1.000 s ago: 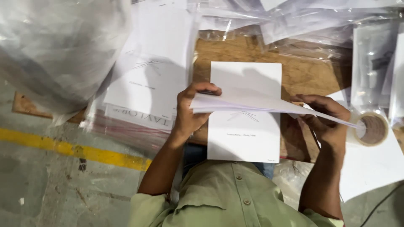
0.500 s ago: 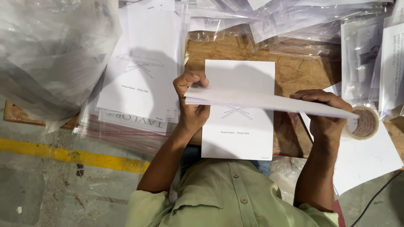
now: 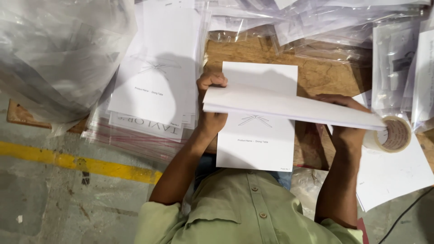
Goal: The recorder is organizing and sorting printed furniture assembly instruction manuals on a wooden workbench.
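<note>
Sheaf of white sheets [image 3: 289, 106] sat level in your two hands above printed sheet [image 3: 256, 135] on wooden table [image 3: 316, 72]. Your left hand [image 3: 211, 106] pinched sheaf's left end, fingers curled over top edge. Your right hand [image 3: 346, 126] gripped right end from beneath, fingers closed round it. Tape roll [image 3: 392, 134] lay just beside right hand. Stacked printed sheets [image 3: 156, 86] lay well left of you.

The paper stack [image 3: 289, 106] has swung flatter — higher over the printed sheet [image 3: 255, 135].
</note>
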